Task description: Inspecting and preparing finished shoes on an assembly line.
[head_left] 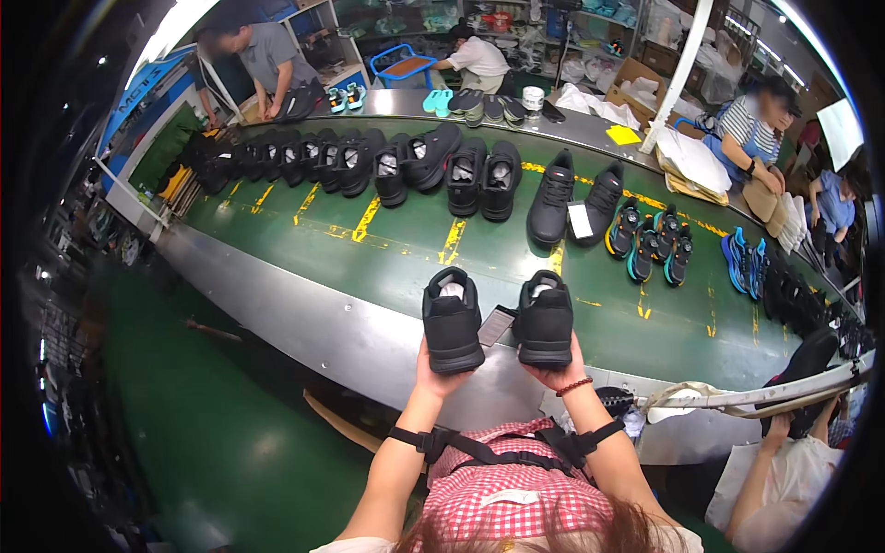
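Observation:
Two black sneakers are held up side by side over the near metal edge of the green line, heels toward me. My left hand (439,375) is closed round the underside of the left sneaker (453,324). Under the right sneaker (544,324), my right hand (560,372) grips it the same way, a dark red bead bracelet on the wrist. Pale stuffing shows in both shoe openings. A small tag with a dark edge (497,325) hangs between the two shoes.
Several black shoes (498,189) stand in a row along the green surface (369,253). A black pair with a white tag (579,221) lies ahead; small colourful shoes (647,244) and a blue pair (735,261) sit to the right. Co-workers (751,138) work across and beside the line.

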Action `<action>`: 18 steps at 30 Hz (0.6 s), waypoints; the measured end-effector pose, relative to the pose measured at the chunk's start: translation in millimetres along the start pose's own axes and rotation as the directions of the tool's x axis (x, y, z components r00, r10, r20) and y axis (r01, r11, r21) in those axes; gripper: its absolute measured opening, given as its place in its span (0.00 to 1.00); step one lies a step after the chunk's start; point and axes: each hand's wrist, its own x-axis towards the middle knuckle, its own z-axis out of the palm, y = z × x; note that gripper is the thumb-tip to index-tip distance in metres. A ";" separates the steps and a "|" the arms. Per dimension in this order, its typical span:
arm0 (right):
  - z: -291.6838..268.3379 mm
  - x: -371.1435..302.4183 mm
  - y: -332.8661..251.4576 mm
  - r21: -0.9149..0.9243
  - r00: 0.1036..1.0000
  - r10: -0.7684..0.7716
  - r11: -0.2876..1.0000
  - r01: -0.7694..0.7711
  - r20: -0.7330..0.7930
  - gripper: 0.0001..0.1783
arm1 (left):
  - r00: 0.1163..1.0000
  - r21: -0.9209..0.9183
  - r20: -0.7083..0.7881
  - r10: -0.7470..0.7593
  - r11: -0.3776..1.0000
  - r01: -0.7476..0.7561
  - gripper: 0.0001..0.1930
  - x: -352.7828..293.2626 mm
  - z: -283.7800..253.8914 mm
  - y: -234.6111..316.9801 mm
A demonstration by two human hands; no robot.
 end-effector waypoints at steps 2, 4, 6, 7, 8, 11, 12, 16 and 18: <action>1.2 2.8 2.4 -0.004 1.000 -0.013 1.000 0.013 0.011 0.32 | 1.000 0.013 0.017 -0.001 1.000 0.000 0.24 0.6 0.4 3.5; -6.1 5.5 4.5 -0.039 0.997 -0.034 0.999 0.037 0.074 0.34 | 0.999 0.001 0.000 -0.036 0.999 0.036 0.24 4.1 -4.8 6.0; -17.8 13.1 7.4 -0.042 0.999 -0.002 0.999 0.004 0.047 0.34 | 0.999 0.007 0.023 -0.035 0.999 0.035 0.25 6.0 -12.5 9.8; -19.2 15.3 8.9 -0.045 0.999 0.030 0.999 -0.029 0.019 0.35 | 0.998 0.013 0.047 -0.034 0.999 0.033 0.26 6.6 -17.4 11.2; -22.4 13.7 15.3 -0.133 0.995 -0.022 0.991 0.008 -0.099 0.34 | 0.998 0.012 0.045 -0.034 0.999 0.034 0.26 5.6 -23.4 10.3; -67.1 24.5 23.6 -0.512 0.977 -0.087 0.859 -0.026 -0.196 0.33 | 1.000 0.201 0.015 -0.019 0.979 0.015 0.25 1.8 -41.3 8.5; -89.8 26.1 25.7 -0.651 0.969 -0.170 0.759 0.012 -0.180 0.33 | 1.000 0.204 0.016 -0.008 0.979 0.004 0.25 1.1 -52.9 9.8; -101.3 11.0 42.6 -0.954 0.845 -0.507 -0.132 -0.270 -0.169 0.23 | 0.847 0.582 -0.483 0.223 0.804 0.120 0.24 -19.5 -91.4 11.8; -93.0 -6.3 58.3 -0.914 0.749 -0.636 -0.391 -0.108 0.183 0.19 | 0.825 0.722 -0.437 0.358 0.687 0.085 0.23 -25.8 -124.7 13.9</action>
